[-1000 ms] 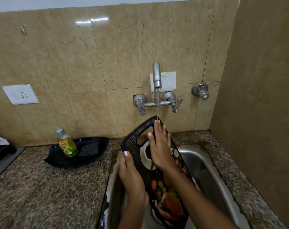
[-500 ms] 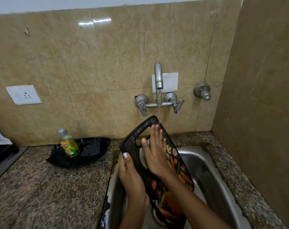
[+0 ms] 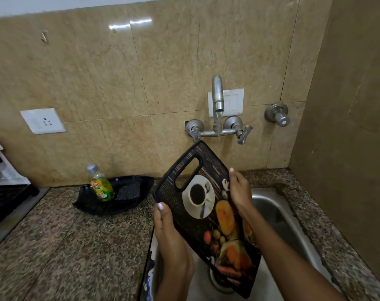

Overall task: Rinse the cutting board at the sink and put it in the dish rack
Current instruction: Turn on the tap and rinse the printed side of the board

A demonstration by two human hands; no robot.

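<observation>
- Both hands are clasped on the cutting board (image 3: 206, 205): left hand (image 3: 169, 231) along its left edge, right hand (image 3: 239, 192) along its right.
- It is held tilted over the sink (image 3: 278, 213), under the running tap (image 3: 217, 94).

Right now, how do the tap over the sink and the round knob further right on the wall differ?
The tap has a tall curved spout; the knob is a single short round fitting with no spout. Water pours from the tap onto the cutting board; nothing comes from the knob. The tap stands above the sink; the knob sits nearer the corner. Both are dull grey metal on the tiled wall.
</observation>
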